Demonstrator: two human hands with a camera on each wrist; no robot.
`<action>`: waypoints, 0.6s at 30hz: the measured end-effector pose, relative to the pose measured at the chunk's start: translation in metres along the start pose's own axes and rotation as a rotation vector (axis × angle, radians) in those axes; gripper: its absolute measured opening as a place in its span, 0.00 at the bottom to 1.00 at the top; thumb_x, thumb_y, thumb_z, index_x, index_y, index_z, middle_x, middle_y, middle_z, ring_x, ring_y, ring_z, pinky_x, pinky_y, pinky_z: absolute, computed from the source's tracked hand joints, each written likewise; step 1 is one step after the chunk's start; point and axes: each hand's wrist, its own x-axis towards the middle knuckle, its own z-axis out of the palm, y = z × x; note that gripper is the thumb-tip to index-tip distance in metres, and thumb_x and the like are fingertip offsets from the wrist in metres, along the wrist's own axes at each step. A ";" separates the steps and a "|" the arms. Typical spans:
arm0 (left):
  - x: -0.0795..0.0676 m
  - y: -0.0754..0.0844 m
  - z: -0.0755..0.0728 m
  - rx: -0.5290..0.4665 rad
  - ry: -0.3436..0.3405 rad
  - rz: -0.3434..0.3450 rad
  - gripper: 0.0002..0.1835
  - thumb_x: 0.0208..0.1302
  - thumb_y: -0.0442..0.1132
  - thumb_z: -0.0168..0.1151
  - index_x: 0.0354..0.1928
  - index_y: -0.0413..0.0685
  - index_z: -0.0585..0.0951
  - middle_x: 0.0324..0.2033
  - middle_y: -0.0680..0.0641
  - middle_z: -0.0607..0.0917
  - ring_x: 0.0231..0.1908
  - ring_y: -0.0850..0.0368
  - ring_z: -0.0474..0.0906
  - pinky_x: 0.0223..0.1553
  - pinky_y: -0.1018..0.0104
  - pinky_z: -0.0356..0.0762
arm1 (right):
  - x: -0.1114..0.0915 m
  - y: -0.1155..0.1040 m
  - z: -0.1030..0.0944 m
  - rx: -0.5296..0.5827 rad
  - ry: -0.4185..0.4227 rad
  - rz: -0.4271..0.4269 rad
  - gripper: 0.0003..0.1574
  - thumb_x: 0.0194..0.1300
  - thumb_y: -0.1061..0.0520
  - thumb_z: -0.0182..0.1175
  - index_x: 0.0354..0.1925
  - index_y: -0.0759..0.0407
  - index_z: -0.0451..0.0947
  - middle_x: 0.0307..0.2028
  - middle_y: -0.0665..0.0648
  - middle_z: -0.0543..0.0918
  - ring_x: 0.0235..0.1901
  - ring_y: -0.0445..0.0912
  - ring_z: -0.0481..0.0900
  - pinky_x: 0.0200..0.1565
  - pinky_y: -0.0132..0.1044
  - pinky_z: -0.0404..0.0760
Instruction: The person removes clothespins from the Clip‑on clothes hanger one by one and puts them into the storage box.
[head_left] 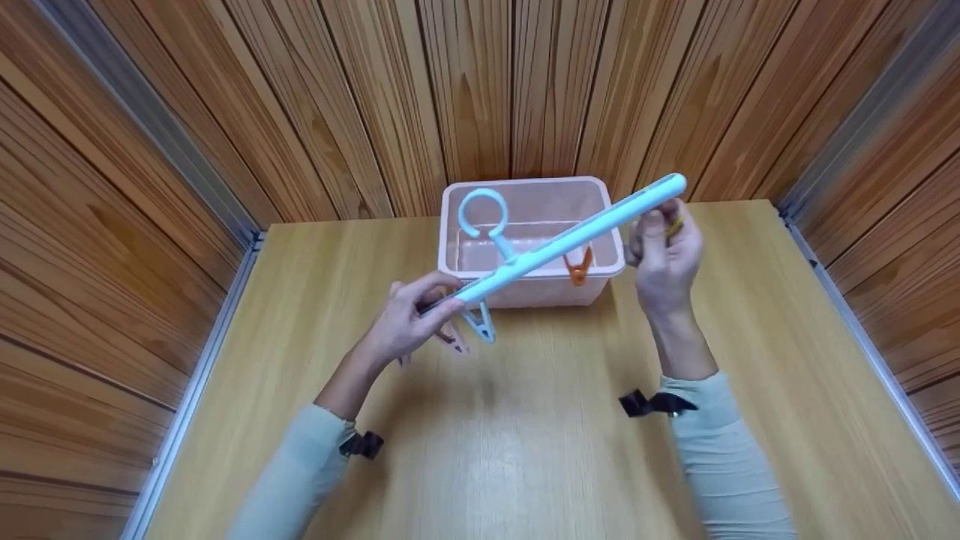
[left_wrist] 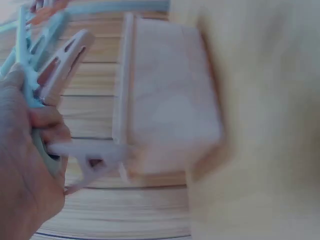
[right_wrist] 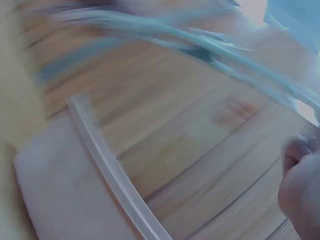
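A light blue clothes hanger with a round hook slants up to the right in the head view. My left hand grips its lower left end, thumb on top. Near the raised right end, my right hand pinches a small yellow clip, mostly hidden by the fingers. From the bar hang an orange clip, a light blue clip and a pink clip. In the left wrist view, another pale clip sticks out below my fingers. The right wrist view is blurred.
A pink plastic bin stands behind and below the hanger, against the back wall. Wood-panelled walls close in the wooden table at the back and both sides. A dark strap is on each sleeve.
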 end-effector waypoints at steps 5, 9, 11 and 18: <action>-0.001 0.004 -0.022 0.009 0.028 0.048 0.11 0.78 0.28 0.66 0.59 0.36 0.85 0.27 0.36 0.90 0.23 0.49 0.89 0.25 0.68 0.85 | 0.012 -0.004 -0.006 -0.099 -0.128 -0.022 0.13 0.87 0.55 0.60 0.46 0.65 0.75 0.19 0.48 0.68 0.15 0.40 0.59 0.18 0.30 0.58; 0.008 0.008 -0.025 0.016 0.055 0.087 0.11 0.78 0.27 0.66 0.58 0.36 0.84 0.25 0.37 0.88 0.22 0.47 0.87 0.26 0.73 0.79 | 0.018 -0.002 -0.006 -0.030 -0.195 0.004 0.11 0.87 0.56 0.60 0.49 0.65 0.77 0.19 0.50 0.66 0.14 0.42 0.57 0.17 0.31 0.56; 0.012 0.009 -0.023 0.010 0.053 0.105 0.11 0.78 0.27 0.66 0.58 0.36 0.84 0.25 0.37 0.88 0.21 0.45 0.86 0.26 0.75 0.77 | 0.017 -0.001 -0.006 -0.023 -0.232 0.008 0.06 0.87 0.61 0.57 0.52 0.64 0.78 0.19 0.52 0.66 0.14 0.43 0.58 0.17 0.32 0.57; 0.018 0.012 -0.023 0.001 0.052 0.132 0.11 0.77 0.26 0.67 0.57 0.36 0.84 0.24 0.37 0.88 0.20 0.57 0.83 0.25 0.76 0.76 | 0.016 0.001 -0.004 -0.041 -0.269 -0.003 0.13 0.85 0.68 0.49 0.56 0.59 0.79 0.20 0.51 0.70 0.15 0.43 0.63 0.18 0.31 0.65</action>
